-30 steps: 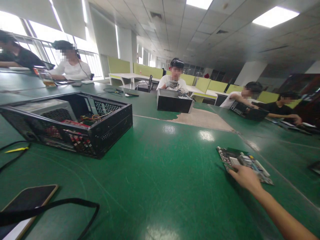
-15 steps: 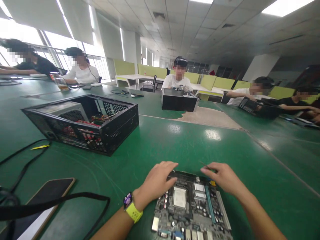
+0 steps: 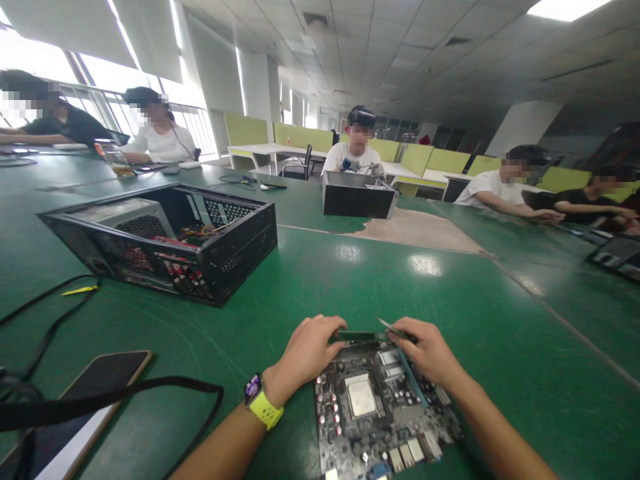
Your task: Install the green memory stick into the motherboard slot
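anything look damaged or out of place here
Yes: the glossy green tabletop covering looks damaged near the dark, box-shaped metal case at the far centre. A bare, tan, irregular patch shows there, its ragged left edge suggesting torn or peeled covering.

Motherboard [image 3: 387, 408] rough; processor lid [image 3: 361, 397] smooth metal. Surface [image 3: 320, 280] beneath motherboard glossy, scratched. Left of motherboard, computer case [image 3: 243, 250]: metal.

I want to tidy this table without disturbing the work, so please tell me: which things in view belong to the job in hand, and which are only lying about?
Belonging to the job:
motherboard
green strip, between left hand and right hand
thin pointed tool, in the right hand

Apparently just lying about:
phone
glass cup
open computer case (untouched; may be related)
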Demonstrator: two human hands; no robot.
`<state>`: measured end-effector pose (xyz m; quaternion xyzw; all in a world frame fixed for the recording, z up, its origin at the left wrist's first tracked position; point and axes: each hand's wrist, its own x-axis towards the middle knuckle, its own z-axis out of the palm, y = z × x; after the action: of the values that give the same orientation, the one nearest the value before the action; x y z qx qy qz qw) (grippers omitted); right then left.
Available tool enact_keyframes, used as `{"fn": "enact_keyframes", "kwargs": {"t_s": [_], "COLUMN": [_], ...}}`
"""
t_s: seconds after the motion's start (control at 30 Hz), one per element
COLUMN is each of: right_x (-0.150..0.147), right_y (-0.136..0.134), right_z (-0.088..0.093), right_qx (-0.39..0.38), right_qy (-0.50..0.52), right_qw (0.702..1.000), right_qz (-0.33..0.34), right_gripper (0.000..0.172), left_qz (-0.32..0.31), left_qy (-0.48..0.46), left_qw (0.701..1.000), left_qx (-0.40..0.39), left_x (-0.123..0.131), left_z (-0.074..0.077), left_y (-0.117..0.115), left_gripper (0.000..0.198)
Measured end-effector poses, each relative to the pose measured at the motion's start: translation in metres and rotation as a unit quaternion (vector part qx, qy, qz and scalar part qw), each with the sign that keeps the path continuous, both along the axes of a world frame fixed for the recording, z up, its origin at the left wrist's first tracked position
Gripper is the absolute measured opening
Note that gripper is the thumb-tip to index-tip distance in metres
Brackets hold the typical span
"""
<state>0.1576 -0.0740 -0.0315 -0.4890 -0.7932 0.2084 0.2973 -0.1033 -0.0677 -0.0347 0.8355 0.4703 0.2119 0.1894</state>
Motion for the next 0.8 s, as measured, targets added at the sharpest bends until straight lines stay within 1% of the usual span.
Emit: {"fn": "enact_keyframes", "kwargs": {"t_s": [0.1,0.2,0.23,0.3,0.37,0.43,0.5,0.57,0.67,0.73,0.8], "right_x": [-0.003,-0.009,-0.011,-0.015,-0.018,-0.018,-0.018,-0.018,-0.02,-0.022,-0.024], "right_y": [-0.001,-0.001,-0.001,-0.001,-0.002,-0.002,-0.003,-0.003,-0.004,-0.004,-0.005], "right_z": [-0.002,-0.004,-0.005,-0.007,-0.008,-0.007,-0.006,-0.006,-0.01,-0.014,-0.019], "right_qx": [0.006,-0.009,-0.015,-0.024,-0.027,-0.026,-0.024,-0.016,-0.001,0.007,0.008], "right_qy": [0.024,0.038,0.039,0.038,0.034,0.032,0.031,0.033,0.034,0.036,0.037], "right_qw": [1.0,0.999,0.998,0.998,0.997,0.998,0.998,0.998,0.999,0.999,0.999], "right_qz": [0.002,0.029,0.039,0.054,0.059,0.057,0.053,0.047,0.026,0.005,-0.002], "right_gripper": [0.022,0.019,0.018,0.018,0.018,0.018,0.017,0.017,0.017,0.019,0.019], "left_qz": [-0.013,-0.026,-0.035,-0.048,-0.055,-0.063,-0.07,-0.07,-0.069,-0.071,-0.054], "left_qy": [0.035,0.083,0.1,0.138,0.171,0.187,0.178,0.162,0.135,0.115,0.108], "left_qw": [0.999,0.996,0.994,0.988,0.983,0.979,0.981,0.984,0.988,0.991,0.993], "left_qx": [0.005,-0.014,-0.025,-0.042,-0.046,-0.043,-0.033,-0.018,-0.012,-0.02,-0.019], "left_x": [-0.002,-0.007,-0.01,-0.015,-0.018,-0.019,-0.018,-0.016,-0.014,-0.014,-0.013], "left_z": [0.006,0.014,0.016,0.02,0.02,0.017,0.014,0.013,0.014,0.016,0.018], "left_y": [-0.001,-0.003,-0.005,-0.007,-0.009,-0.009,-0.007,-0.006,-0.006,-0.005,-0.005], "left_gripper": [0.012,0.01,0.012,0.024,0.034,0.034,0.031,0.032,0.036,0.031,0.018]}}
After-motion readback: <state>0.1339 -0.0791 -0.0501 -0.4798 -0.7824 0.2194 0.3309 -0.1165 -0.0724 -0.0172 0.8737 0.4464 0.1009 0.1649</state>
